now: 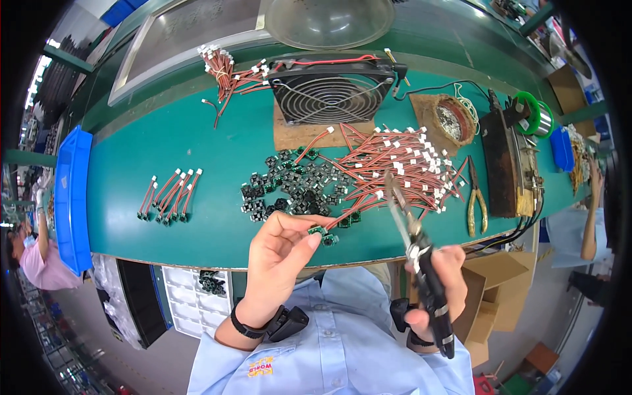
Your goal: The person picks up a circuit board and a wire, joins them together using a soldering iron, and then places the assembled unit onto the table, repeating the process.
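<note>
My left hand (280,253) is closed, pinching a small green circuit board (318,230) between thumb and fingertips at the bench's front edge. A red-and-black wire lead with a white plug (359,207) runs from beside that board toward the pile behind. Another small board (329,241) sits right beside the fingertips. My right hand (442,283) is wrapped round the black handle of a soldering iron (421,253), somewhat blurred, its metal tip pointing up and away over the wire leads. Loose black-and-green boards (299,187) lie heaped beyond my left hand, next to a large pile of wire leads (401,161).
Boards with leads attached (174,197) lie in a group at left, near a blue bin (74,197). A black fan (332,92) stands at the back. Pliers (475,204), a solder tin (454,122), a dark box (500,164) and a green spool (533,113) are at right.
</note>
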Available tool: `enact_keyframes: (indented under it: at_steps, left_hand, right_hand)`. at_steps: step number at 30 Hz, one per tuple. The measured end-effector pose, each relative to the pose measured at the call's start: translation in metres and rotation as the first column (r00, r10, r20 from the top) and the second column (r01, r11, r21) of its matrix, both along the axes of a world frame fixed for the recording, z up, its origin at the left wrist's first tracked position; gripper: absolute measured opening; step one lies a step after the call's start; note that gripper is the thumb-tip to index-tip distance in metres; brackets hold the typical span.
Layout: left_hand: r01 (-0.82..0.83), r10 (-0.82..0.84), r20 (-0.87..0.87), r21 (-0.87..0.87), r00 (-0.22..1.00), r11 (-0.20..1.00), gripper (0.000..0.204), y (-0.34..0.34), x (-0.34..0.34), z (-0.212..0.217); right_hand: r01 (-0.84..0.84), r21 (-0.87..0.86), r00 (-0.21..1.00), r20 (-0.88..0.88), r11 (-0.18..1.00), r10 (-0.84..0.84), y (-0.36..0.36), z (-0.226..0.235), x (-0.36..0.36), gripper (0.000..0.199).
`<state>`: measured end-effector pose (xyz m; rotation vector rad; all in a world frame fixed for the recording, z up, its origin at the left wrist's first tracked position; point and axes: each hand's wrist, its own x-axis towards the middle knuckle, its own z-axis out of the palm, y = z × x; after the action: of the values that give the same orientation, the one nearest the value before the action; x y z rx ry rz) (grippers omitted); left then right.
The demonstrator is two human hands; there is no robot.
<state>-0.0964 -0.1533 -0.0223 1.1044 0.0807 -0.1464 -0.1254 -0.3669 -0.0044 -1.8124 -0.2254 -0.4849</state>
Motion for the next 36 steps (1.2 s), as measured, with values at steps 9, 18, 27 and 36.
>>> enact_keyframes:
  at_steps: [9,18,27,36]
  left_hand:
    - [-0.091,0.09,0.013,0.079,0.996,0.993,0.013,-0.003,0.0012,-0.0005]
    - [-0.098,0.096,0.025,0.103,0.995,0.99,0.012,-0.0052,-0.0009,0.0019]
    - [-0.088,0.087,0.017,0.127,0.996,0.988,0.012,-0.0058,-0.0002,0.0036]
    - [-0.081,0.077,0.04,0.109,0.996,0.991,0.013,-0.0059,-0.0006,0.0018]
  right_hand:
    - [-0.297,-0.4,0.948,-0.015,0.867,0.318,-0.0088,-0.0004,-0.008,0.043]
    - [-0.318,-0.412,0.942,-0.037,0.854,0.333,-0.0067,0.0015,-0.0071,0.043]
    - [-0.315,-0.415,0.943,-0.035,0.854,0.331,-0.0058,-0.0008,-0.0061,0.04]
    - [-0.31,-0.408,0.944,-0.022,0.859,0.33,-0.0055,-0.002,-0.0059,0.041]
